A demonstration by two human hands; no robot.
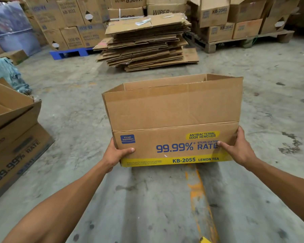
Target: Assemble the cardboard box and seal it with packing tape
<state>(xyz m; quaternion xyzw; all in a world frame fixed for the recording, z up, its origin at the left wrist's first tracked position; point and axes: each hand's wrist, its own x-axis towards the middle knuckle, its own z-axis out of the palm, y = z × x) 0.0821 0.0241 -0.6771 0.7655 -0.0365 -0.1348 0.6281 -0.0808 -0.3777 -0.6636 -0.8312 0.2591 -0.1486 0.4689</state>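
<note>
Both bare forearms extended forward, left hand [115,154] clamped on the near lower left corner of the box [174,120], thumb laid across its front, right hand [239,148] mirrored on the right corner

Cardboard box [174,120]: interior floor and underside hidden behind near wall; fine print on yellow band too small to read. Left hand [115,155] and right hand [239,148]: fingers concealed behind box ends, thumbs alone visible. Printed carton [14,141] cut off by left edge.
</note>
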